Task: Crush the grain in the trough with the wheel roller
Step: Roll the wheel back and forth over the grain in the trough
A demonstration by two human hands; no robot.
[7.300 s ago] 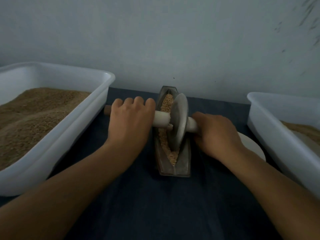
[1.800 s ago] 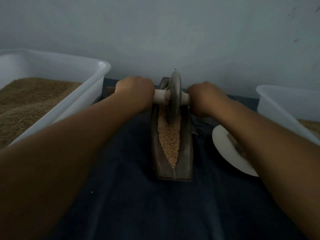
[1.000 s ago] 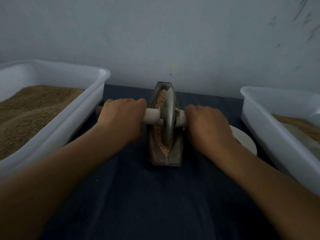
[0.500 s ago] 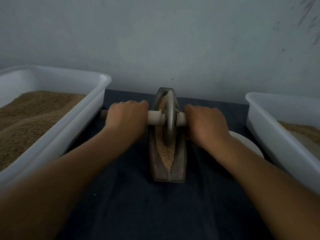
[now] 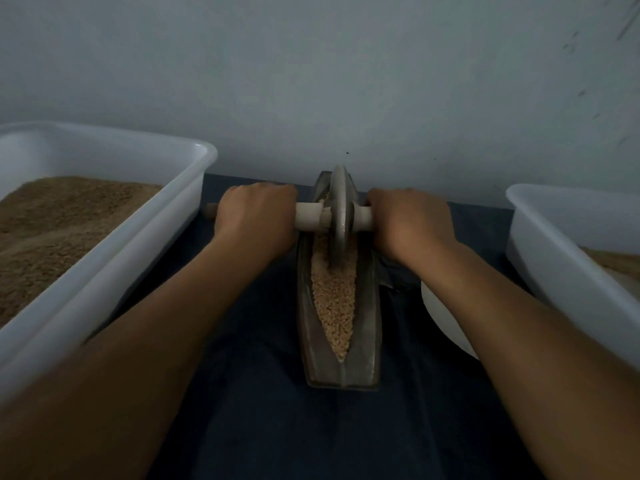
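A narrow boat-shaped metal trough lies lengthwise on the dark blue cloth, filled with pale tan grain. The grey disc of the wheel roller stands upright in the far end of the trough, near the wall. A pale axle runs through the disc. My left hand grips the axle on the left of the disc. My right hand grips it on the right. The axle's left tip pokes out past my left hand.
A large white tub heaped with brown grain stands at the left. Another white tub with grain stands at the right. A white plate lies under my right forearm. The grey wall rises just behind the trough.
The wheel roller has rolled from the middle of the trough to its far end, and both hands went with it. More grain shows in the near part of the trough.
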